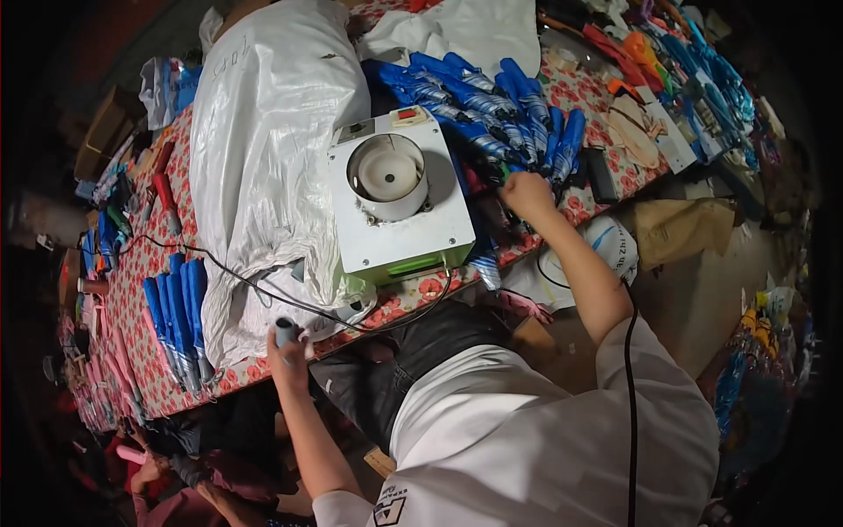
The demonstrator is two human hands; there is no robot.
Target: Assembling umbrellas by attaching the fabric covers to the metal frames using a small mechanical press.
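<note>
In my left hand (288,362), at the table's front edge, is a short grey tube-shaped umbrella handle (284,330), its dark hollow end facing up. My right hand (529,197) is closed at the near end of a pile of folded blue-and-silver umbrellas (479,110). What its fingers grip is hidden, though a small green bit shows beside them. Between my hands stands a white box-shaped machine (351,237) with a round metal cup (389,176) on top and a red switch (407,114).
A big white woven sack (272,132) lies left of the machine on the flowered tablecloth (140,342). More blue umbrellas (180,307) lie farther left. A black cable (263,290) crosses the sack. At lower left, another person's hand (151,472) is near a pink object.
</note>
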